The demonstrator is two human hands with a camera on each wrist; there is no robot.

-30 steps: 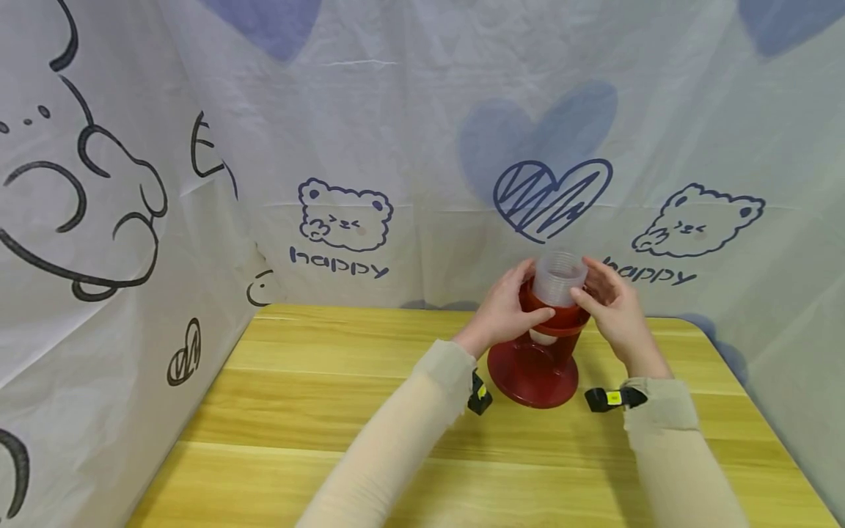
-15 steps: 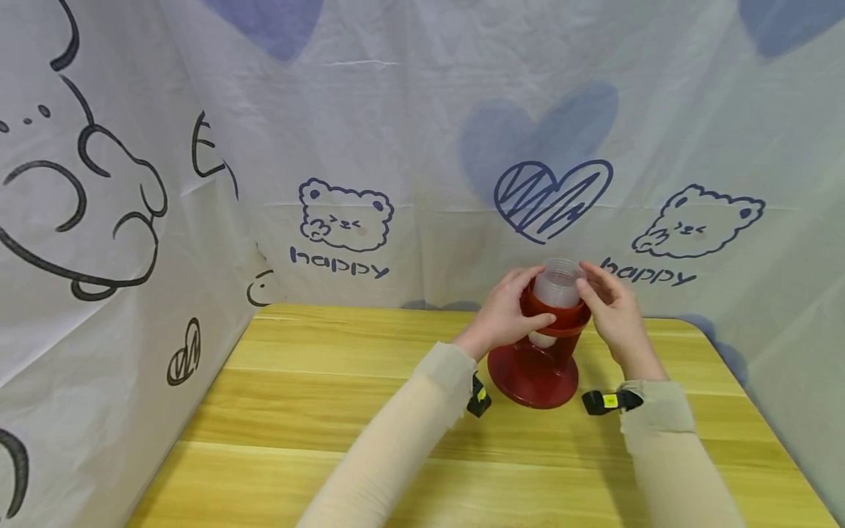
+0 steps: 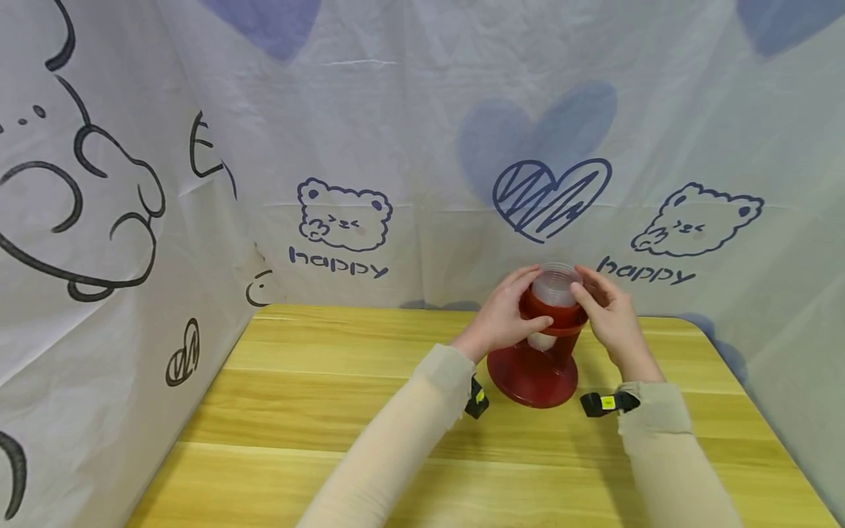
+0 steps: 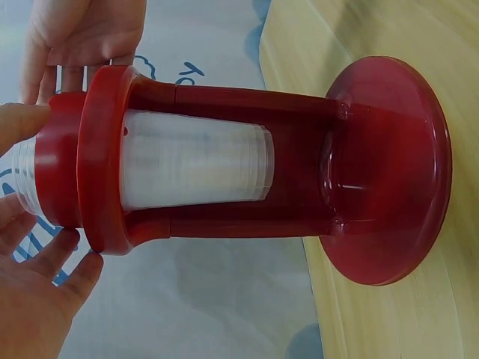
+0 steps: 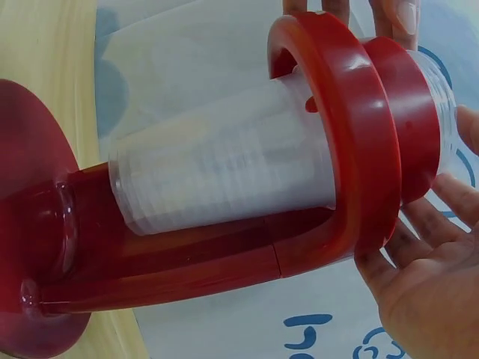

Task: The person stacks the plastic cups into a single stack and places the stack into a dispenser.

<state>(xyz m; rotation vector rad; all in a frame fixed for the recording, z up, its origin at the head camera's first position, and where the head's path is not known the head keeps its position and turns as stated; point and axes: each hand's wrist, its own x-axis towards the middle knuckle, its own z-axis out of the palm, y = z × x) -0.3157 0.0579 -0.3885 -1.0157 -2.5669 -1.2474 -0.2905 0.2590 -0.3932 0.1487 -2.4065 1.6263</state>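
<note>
Worktop point(image 3: 317, 411) carries red cup dispenser stand point(image 3: 533, 374), upright, unclamped. Translucent cup stack point(image 4: 191, 170) seated in top ring. Left hand point(image 3: 503, 315) and right hand point(image 3: 609, 312) fingers curled around ring. Risk: uneven downward push could tip stand or jam cups.

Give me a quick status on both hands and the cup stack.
Left hand and right hand hold clear cup stack at its top. Stack sits in red holder, bottom clear of base. Nothing blocking.

We saw a stack of clear ribbed plastic cups point(image 3: 553, 287) sitting upright inside a red holder point(image 3: 538, 364), its rims just above the holder's ring and its base hanging within the open frame, above the round foot on the table.
</note>
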